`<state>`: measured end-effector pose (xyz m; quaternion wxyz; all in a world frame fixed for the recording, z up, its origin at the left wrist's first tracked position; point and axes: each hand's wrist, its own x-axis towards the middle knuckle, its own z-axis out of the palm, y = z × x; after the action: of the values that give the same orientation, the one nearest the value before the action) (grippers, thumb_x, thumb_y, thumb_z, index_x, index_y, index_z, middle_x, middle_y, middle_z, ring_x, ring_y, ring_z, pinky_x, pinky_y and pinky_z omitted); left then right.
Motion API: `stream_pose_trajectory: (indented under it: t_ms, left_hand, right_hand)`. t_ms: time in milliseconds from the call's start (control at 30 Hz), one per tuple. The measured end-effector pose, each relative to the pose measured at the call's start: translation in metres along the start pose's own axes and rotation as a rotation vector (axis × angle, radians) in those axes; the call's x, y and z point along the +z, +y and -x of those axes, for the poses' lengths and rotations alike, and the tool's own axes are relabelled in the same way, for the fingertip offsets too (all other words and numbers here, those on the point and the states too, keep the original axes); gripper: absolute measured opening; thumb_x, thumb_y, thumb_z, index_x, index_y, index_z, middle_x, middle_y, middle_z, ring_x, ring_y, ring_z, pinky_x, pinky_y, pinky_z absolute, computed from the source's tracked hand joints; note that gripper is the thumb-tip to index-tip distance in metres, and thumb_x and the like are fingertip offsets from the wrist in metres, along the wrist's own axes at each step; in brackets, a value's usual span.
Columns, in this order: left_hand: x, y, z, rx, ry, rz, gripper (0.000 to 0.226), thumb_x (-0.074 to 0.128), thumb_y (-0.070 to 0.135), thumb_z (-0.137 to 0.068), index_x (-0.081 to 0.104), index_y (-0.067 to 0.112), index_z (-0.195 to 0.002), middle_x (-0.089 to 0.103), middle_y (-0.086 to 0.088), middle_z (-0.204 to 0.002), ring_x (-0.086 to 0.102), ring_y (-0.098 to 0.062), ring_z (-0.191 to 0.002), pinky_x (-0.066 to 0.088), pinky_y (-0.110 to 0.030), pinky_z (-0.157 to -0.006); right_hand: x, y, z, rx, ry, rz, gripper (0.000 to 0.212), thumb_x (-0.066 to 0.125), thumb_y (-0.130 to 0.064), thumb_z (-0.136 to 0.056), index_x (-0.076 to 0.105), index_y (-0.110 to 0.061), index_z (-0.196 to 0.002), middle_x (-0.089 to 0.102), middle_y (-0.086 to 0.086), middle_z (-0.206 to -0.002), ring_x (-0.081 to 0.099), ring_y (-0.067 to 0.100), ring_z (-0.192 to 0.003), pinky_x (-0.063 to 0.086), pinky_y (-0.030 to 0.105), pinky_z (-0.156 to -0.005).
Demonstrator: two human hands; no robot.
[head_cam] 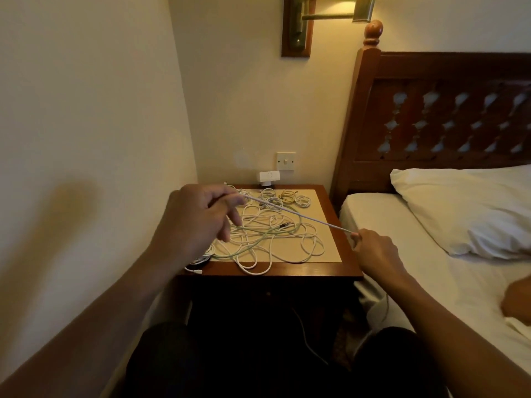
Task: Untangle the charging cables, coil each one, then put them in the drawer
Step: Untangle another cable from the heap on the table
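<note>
Two hands hold one white cable (298, 214) taut above the nightstand (287, 272). At left, your left hand (201, 216) pinches the cable near one end between thumb and forefinger, the other fingers loosely spread downward. From there the cable runs straight, sloping down to the right, over the loose tangle of white and pale green cables (270, 237) spread on the nightstand's tan inlay. Behind the tangle, near the wall, lie several small coiled cables (287, 198), and a white adapter (269, 177) shows at the wall just behind them. The nightstand's front is too dark to make out the drawer. At right, just past the nightstand's edge, your right hand (372, 249) grips the cable in curled fingers. Farther right lies a white pillow (474, 216) on the bed.
</note>
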<state>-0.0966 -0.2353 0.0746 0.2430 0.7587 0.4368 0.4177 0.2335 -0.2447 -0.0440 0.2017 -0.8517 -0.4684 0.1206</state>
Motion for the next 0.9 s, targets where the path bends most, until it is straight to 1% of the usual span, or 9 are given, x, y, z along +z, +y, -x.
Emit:
stream_pose_trajectory:
  t_ms: [100,200,267,333,433,567,667,800,900]
  left_hand:
    - [0.008,0.026,0.026,0.068,-0.094,0.163,0.018,0.063,0.031,-0.096,0.077,0.021,-0.097,0.074,0.003,-0.072,0.059,-0.016,-0.042,0.051,-0.020,-0.050]
    - [0.013,0.013,0.028,0.059,0.008,0.112,0.017,0.063,0.033,-0.096,0.077,0.022,-0.097,0.073,0.006,-0.071,0.059,-0.013,-0.043,0.049,-0.017,-0.050]
    - [0.017,-0.001,0.021,-0.034,-0.060,0.116,0.014,0.063,0.028,-0.098,0.076,0.022,-0.098,0.074,0.004,-0.074,0.059,-0.012,-0.045,0.049,-0.017,-0.052]
    - [0.028,-0.008,0.019,-0.070,-0.244,0.130,0.014,0.062,0.028,-0.099,0.075,0.021,-0.099,0.076,0.003,-0.077,0.059,-0.011,-0.047,0.050,-0.019,-0.056]
    - [0.050,-0.010,0.017,-0.060,-0.358,0.142,0.014,0.064,0.029,-0.100,0.076,0.022,-0.099,0.077,0.003,-0.078,0.062,-0.010,-0.051,0.054,-0.023,-0.061]
    - [0.059,-0.015,0.013,-0.192,-0.376,0.343,0.016,0.068,0.030,-0.096,0.077,0.017,-0.097,0.076,-0.006,-0.081,0.059,-0.013,-0.053,0.052,-0.028,-0.063]
    - [0.056,-0.019,0.016,-0.380,-0.448,0.715,0.028,0.067,0.032,-0.091,0.075,0.007,-0.099,0.066,-0.009,-0.070,0.047,-0.011,-0.048,0.042,-0.022,-0.053]
    - [0.041,-0.025,0.002,-0.468,-0.331,1.192,0.029,0.047,0.018,-0.103,0.063,0.000,-0.120,0.043,0.002,-0.065,0.032,-0.006,-0.049,0.032,-0.020,-0.047]
    - [0.042,-0.029,-0.012,-0.381,-0.197,1.225,0.032,0.043,0.009,-0.106,0.057,-0.003,-0.132,0.059,-0.002,-0.075,0.045,-0.007,-0.054,0.042,-0.020,-0.052]
  right_hand:
    - [0.002,-0.005,-0.004,0.031,-0.051,-0.062,0.030,0.053,-0.033,-0.106,0.067,-0.010,-0.119,0.060,-0.001,-0.082,0.060,0.015,-0.070,0.041,0.022,-0.055]
    - [-0.002,0.001,-0.004,0.006,-0.239,-0.123,0.031,0.048,-0.031,-0.109,0.070,-0.009,-0.113,0.069,0.004,-0.092,0.064,0.015,-0.075,0.048,0.024,-0.061]
    - [-0.003,0.003,0.002,-0.066,-0.376,-0.015,0.030,0.053,-0.031,-0.106,0.063,-0.011,-0.126,0.067,0.008,-0.122,0.064,0.018,-0.100,0.051,0.027,-0.081]
    - [-0.001,-0.001,0.011,-0.190,-0.436,0.077,0.061,0.066,-0.037,-0.096,0.045,-0.018,-0.150,0.051,0.005,-0.150,0.053,0.021,-0.130,0.047,0.034,-0.105]
    - [-0.009,-0.036,0.042,-0.396,-0.515,-0.239,0.083,0.073,-0.041,-0.090,0.028,-0.032,-0.160,0.040,-0.006,-0.160,0.039,0.017,-0.147,0.037,0.042,-0.119]
    - [-0.010,-0.068,0.072,-0.607,-0.620,-0.528,0.027,0.050,-0.025,-0.108,0.057,-0.024,-0.135,0.072,-0.003,-0.113,0.069,0.010,-0.107,0.054,0.036,-0.100]
    - [0.002,-0.064,0.068,-0.615,-0.467,-0.535,0.027,0.041,-0.025,-0.111,0.067,-0.017,-0.107,0.067,0.006,-0.082,0.071,0.026,-0.080,0.059,0.051,-0.087]
    - [0.026,-0.049,0.067,-0.547,-0.336,-0.416,0.029,0.040,-0.029,-0.111,0.067,-0.023,-0.101,0.060,0.000,-0.075,0.060,0.007,-0.060,0.057,0.036,-0.065]
    - [0.031,-0.058,0.091,-0.631,-0.368,-0.302,0.028,0.042,-0.034,-0.110,0.069,-0.031,-0.105,0.063,-0.012,-0.084,0.057,-0.002,-0.072,0.047,0.024,-0.070]
